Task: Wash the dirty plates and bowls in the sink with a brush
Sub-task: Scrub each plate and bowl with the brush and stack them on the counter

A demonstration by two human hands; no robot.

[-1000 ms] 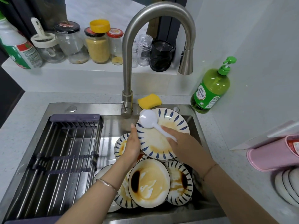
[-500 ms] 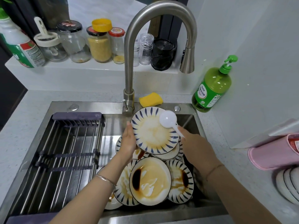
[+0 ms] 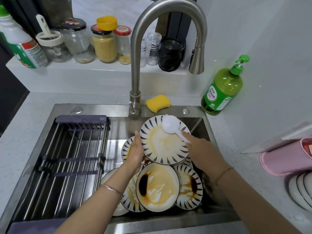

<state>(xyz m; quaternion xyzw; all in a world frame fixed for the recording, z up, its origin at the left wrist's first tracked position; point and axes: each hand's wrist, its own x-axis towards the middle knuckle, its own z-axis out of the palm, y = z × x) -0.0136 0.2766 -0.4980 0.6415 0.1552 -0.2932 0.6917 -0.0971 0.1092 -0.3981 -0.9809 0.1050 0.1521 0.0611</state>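
Gripping the striped plate (image 3: 162,142) at mid-frame, her left hand (image 3: 135,152) tilts it; her right hand (image 3: 199,149) clasps the brush (image 3: 170,124) against it.

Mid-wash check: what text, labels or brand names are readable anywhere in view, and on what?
No text can be quoted.
Green soap bottle: label print too blurred to read.
White and green bottle: label too blurred.
Black jar lid: red marking, unreadable.
Pink container: red label, cut off, unreadable.
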